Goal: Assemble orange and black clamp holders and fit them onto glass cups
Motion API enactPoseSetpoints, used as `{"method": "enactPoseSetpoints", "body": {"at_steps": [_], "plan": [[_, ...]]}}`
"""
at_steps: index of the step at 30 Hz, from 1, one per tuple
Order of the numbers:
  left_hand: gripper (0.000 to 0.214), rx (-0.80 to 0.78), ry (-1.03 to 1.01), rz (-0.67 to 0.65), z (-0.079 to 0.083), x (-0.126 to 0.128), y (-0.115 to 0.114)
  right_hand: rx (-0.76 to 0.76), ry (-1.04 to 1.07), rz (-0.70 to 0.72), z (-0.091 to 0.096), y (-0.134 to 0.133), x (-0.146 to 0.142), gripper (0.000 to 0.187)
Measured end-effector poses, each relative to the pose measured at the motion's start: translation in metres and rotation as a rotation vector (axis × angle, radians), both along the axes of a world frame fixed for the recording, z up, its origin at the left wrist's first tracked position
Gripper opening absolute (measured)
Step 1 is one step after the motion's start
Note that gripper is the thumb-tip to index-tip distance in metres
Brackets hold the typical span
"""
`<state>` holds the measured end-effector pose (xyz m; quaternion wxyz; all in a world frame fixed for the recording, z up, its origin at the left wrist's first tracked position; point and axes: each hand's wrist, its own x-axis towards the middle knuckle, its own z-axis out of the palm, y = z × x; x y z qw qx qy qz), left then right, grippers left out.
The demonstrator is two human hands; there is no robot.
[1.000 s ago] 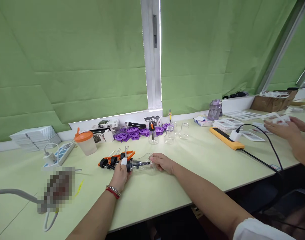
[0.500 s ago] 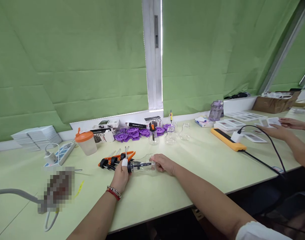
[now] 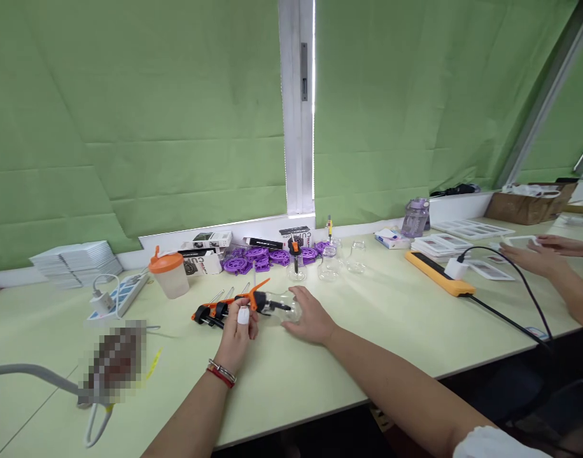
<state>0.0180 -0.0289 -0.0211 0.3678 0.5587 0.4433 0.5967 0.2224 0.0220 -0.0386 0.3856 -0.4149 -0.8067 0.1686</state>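
Observation:
A clear glass bottle (image 3: 287, 299) lies on its side just above the table, a black rod inside it. My right hand (image 3: 313, 316) wraps round its base. At its neck is a black-and-orange top (image 3: 258, 301), held in the closed fingers of my left hand (image 3: 238, 323), which has a white wrap on one finger. Beside that hand, several similar black-and-orange tops (image 3: 208, 313) with metal spouts lie in a row. Beyond stands another bottle (image 3: 296, 272) with a black-and-orange top fitted. To its right are clear glass bottles (image 3: 328, 268) without tops.
Purple plastic parts (image 3: 247, 262) and printed boxes (image 3: 210, 262) line the wall. An orange-lidded cup (image 3: 172, 283) and a power strip (image 3: 129, 296) stand left. On the right are a yellow power strip (image 3: 435, 273) with cable, white frames (image 3: 437, 245) and a co-worker's hands (image 3: 534, 257).
The bottle's top has been turned, so its orange lever now shows above my left hand. My right hand has shifted to a fuller grip round the bottle's base.

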Motion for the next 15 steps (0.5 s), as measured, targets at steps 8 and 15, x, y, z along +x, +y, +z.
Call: {"method": "enactPoseSetpoints", "body": {"at_steps": [8,15], "plan": [[0.029,-0.098,-0.100,0.276,0.005,-0.013,0.007,-0.171,-0.111,-0.209,-0.004,0.035,-0.008,0.075],[0.031,-0.116,-0.094,0.297,0.003,-0.019,0.008,-0.102,-0.265,-0.222,0.003,0.067,-0.037,0.074]]}}
